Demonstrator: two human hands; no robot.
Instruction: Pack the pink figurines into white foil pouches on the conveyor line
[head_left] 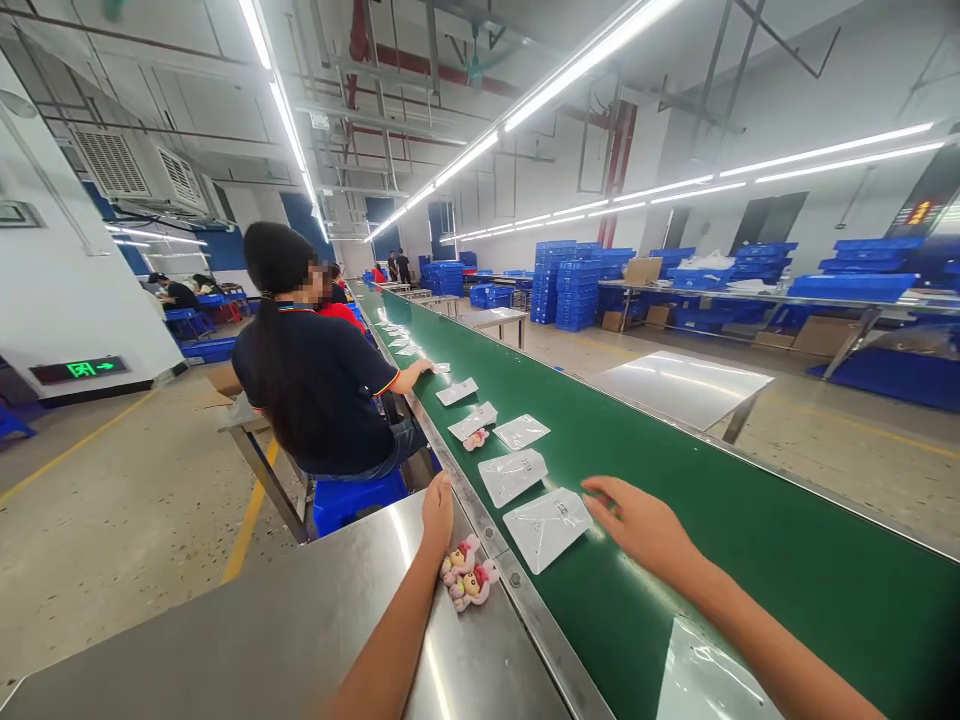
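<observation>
Here, left hand (437, 512) seemingly flat beside plush dolls (466, 578), open right hand (637, 527) touching pouch (546, 526)

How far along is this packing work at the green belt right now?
Looks done: nothing nearby that I can confirm; the clear bags up the green belt look flat. In hand: the right hand touches the nearest bag, while the left hand rests by small pink dolls on the steel table. Left: those dolls are unbagged, and one lies loose further up.
</observation>
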